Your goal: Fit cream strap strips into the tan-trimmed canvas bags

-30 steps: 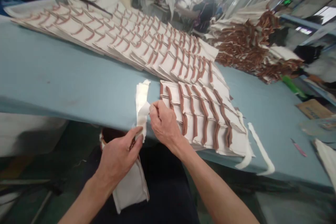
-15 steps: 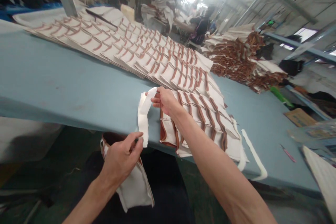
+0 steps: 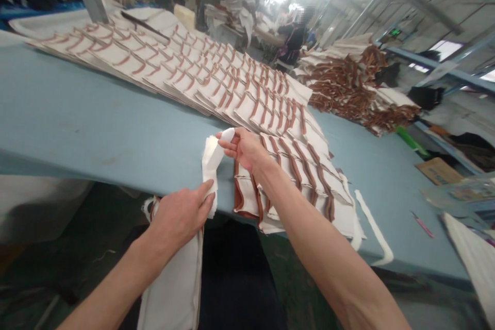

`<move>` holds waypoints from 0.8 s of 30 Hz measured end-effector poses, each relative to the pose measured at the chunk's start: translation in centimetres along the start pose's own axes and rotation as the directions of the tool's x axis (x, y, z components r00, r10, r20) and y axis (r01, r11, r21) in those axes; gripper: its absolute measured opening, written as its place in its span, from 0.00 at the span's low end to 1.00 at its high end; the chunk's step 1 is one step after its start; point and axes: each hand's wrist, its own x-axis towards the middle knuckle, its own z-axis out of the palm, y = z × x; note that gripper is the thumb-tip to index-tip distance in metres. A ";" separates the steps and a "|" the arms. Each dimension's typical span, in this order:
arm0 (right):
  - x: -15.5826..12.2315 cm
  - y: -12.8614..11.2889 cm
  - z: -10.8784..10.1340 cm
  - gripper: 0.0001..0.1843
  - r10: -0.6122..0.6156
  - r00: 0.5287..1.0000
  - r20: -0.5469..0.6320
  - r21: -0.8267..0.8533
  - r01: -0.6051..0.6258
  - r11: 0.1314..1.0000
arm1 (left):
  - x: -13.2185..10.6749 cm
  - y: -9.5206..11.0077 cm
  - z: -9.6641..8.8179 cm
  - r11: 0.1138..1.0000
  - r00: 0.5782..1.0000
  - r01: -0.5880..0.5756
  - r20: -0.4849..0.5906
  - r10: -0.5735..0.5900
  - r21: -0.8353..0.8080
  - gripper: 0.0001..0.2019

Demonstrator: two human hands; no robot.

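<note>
A white strip (image 3: 211, 157), perhaps tape or fabric, stretches between my hands over the table's front edge. My right hand (image 3: 245, 149) is closed in a pinch on its folded upper end. Lower down, my left hand (image 3: 185, 211) is closed with thumb and forefinger on the strip's lower part. An off-white fabric piece (image 3: 174, 283) with brown edging hangs below my left hand, over my lap; whether the other fingers also grip it is hidden. Beside my right forearm lie overlapping off-white pieces (image 3: 247, 193) with brown edges.
Rows of similar layered pieces (image 3: 181, 69) cover the back of the blue table (image 3: 96, 118). A brown and white heap (image 3: 351, 80) stands at the back right. Further right are a loose white strip (image 3: 373, 227), a pink-handled tool (image 3: 423, 224) and cardboard (image 3: 439, 171). A person (image 3: 292, 38) sits beyond.
My left hand has turned palm-down and shifted slightly up and left, its fingers now over the strip. The hanging fabric piece has swung left and lower. My right hand stays nearly in place.
</note>
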 end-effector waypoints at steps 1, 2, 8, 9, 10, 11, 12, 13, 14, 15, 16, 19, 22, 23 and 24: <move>0.4 -0.2 0.1 0.19 0.002 1.000 -0.014 0.023 -0.002 1.000 | -0.1 0.1 -0.1 1.000 1.000 0.001 0.015 -0.002 0.014 0.25; 0.8 -0.4 0.2 0.19 0.001 1.000 -0.029 0.044 0.000 0.999 | -0.2 0.1 -0.2 1.000 1.000 0.002 0.030 -0.003 0.025 0.25; 3.7 -1.3 1.6 0.16 -0.039 0.990 -0.136 0.138 0.058 0.989 | -0.2 0.5 -1.0 0.999 0.994 0.012 0.104 -0.018 0.052 0.25; 4.3 -1.4 1.9 0.16 -0.053 0.987 -0.154 0.149 0.077 0.986 | -0.1 0.5 -1.1 0.998 0.993 0.015 0.119 -0.021 0.054 0.26; 4.8 -1.6 2.2 0.15 -0.070 0.983 -0.169 0.159 0.097 0.982 | -0.1 0.6 -1.1 0.998 0.990 0.017 0.135 -0.025 0.056 0.26; 5.4 -1.8 2.5 0.15 -0.089 0.980 -0.180 0.167 0.119 0.979 | -0.1 0.6 -1.2 0.998 0.988 0.019 0.151 -0.027 0.059 0.26; 6.0 -2.0 2.7 0.14 -0.109 0.976 -0.188 0.173 0.143 0.974 | -0.1 0.6 -1.2 0.998 0.986 0.020 0.166 -0.030 0.062 0.26; 6.6 -2.3 3.0 0.14 -0.132 0.972 -0.194 0.179 0.167 0.970 | -0.1 0.6 -1.2 0.998 0.983 0.019 0.180 -0.030 0.063 0.27; 7.2 -2.7 3.1 0.13 -0.155 0.968 -0.199 0.183 0.192 0.964 | -0.1 0.6 -1.2 0.998 0.980 0.018 0.195 -0.031 0.065 0.27; 7.8 -3.1 3.3 0.13 -0.179 0.963 -0.203 0.186 0.217 0.958 | -0.1 0.7 -1.2 0.997 0.977 0.019 0.211 -0.033 0.068 0.27; 8.3 -3.6 3.4 0.12 -0.202 0.957 -0.206 0.188 0.242 0.952 | -0.1 0.7 -1.2 0.997 0.973 0.021 0.228 -0.037 0.073 0.28; 10.1 -5.1 3.6 0.11 -0.266 0.940 -0.214 0.187 0.307 0.933 | 0.1 0.8 -1.5 0.995 0.958 0.026 0.283 -0.051 0.092 0.29; 12.1 -6.8 3.4 0.11 -0.319 0.924 -0.211 0.178 0.358 0.917 | 0.2 0.9 -1.8 0.996 0.945 0.028 0.322 -0.056 0.090 0.29; 12.8 -7.3 3.3 0.12 -0.335 0.917 -0.215 0.178 0.374 0.910 | 0.3 0.9 -1.8 0.996 0.942 0.031 0.330 -0.058 0.086 0.29; 13.5 -7.9 3.1 0.12 -0.351 0.910 -0.220 0.177 0.391 0.903 | 0.3 0.9 -1.7 0.996 0.942 0.032 0.332 -0.058 0.083 0.29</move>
